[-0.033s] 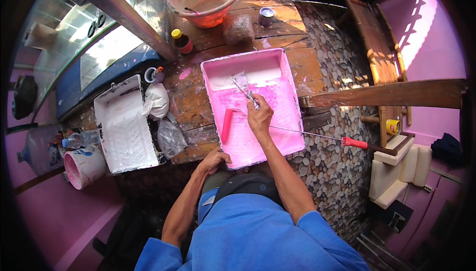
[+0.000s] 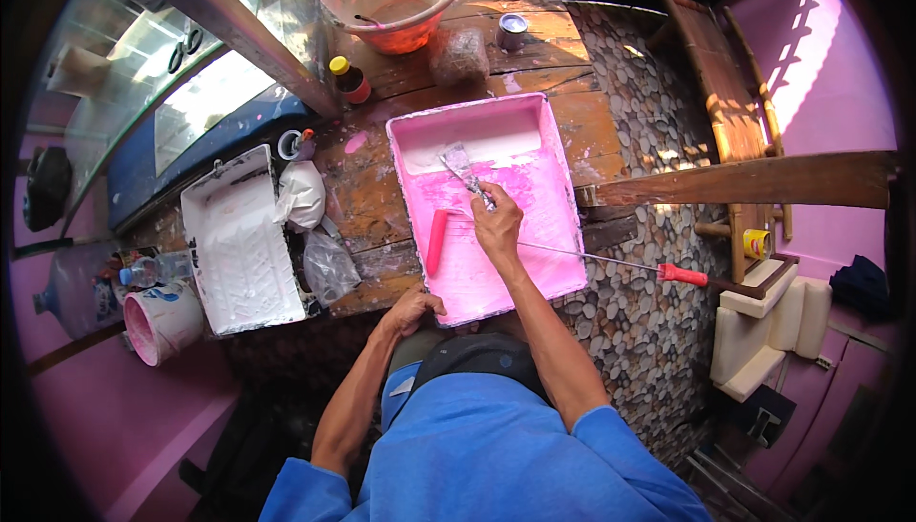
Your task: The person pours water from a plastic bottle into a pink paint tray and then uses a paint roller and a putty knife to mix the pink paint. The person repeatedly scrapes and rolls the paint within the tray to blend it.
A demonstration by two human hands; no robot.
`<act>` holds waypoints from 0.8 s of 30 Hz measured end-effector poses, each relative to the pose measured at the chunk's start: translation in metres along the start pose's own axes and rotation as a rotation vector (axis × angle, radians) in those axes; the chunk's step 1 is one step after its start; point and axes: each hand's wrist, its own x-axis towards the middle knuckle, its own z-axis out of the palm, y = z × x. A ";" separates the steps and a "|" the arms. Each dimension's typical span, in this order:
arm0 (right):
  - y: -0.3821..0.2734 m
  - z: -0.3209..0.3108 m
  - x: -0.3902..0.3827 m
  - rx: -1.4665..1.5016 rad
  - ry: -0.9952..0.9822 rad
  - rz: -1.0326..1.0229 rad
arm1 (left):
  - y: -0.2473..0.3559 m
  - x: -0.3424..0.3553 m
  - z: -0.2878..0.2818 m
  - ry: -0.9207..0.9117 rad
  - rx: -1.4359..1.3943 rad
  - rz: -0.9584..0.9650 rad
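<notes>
A large paint tray (image 2: pixel 563 236) coated in pink paint lies in front of me on the wooden table. My right hand (image 2: pixel 498 224) is closed round the handle of a paint-smeared putty knife (image 2: pixel 458 163), its blade over the streaky paint at the tray's upper part. Curled at the near left corner of the tray, my left hand (image 2: pixel 417 312) grips its rim. A pink paint roller (image 2: pixel 437 243) rests inside the tray, left of my right hand. Its metal rod passes over the right rim to a red handle (image 2: pixel 682 276), partly hidden by my right hand and wrist.
A white paint tray (image 2: pixel 243 245), a crumpled plastic bag (image 2: pixel 329 266) and a white bucket (image 2: pixel 164 322) are on the left. At the back stand an orange basin (image 2: pixel 401 31), a yellow-capped bottle (image 2: pixel 351 83) and a small can (image 2: pixel 512 32). A wooden beam (image 2: pixel 744 181) juts in from the right.
The putty knife's blade has shifted slightly to the left across the tray, and my right hand with it. My left hand, the roller and the tray stay put.
</notes>
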 end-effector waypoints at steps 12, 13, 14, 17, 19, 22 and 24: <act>0.002 -0.011 0.013 0.000 0.102 0.040 | 0.000 0.010 0.000 0.073 0.004 0.049; 0.005 -0.016 0.015 0.005 0.048 0.035 | -0.003 0.012 -0.002 0.081 -0.016 0.043; 0.005 -0.022 0.016 0.007 -0.005 0.032 | -0.004 0.013 -0.002 0.088 -0.037 0.034; 0.013 -0.031 0.021 0.037 -0.086 0.046 | 0.004 0.006 0.004 0.056 -0.041 0.021; 0.011 -0.041 0.025 0.064 -0.005 0.033 | 0.007 0.005 0.006 0.040 -0.048 0.024; 0.009 -0.056 0.032 -0.103 0.142 0.032 | -0.001 0.009 -0.001 0.045 -0.062 0.023; 0.011 -0.061 0.034 -0.141 0.111 0.085 | -0.001 0.011 -0.004 0.007 -0.025 -0.008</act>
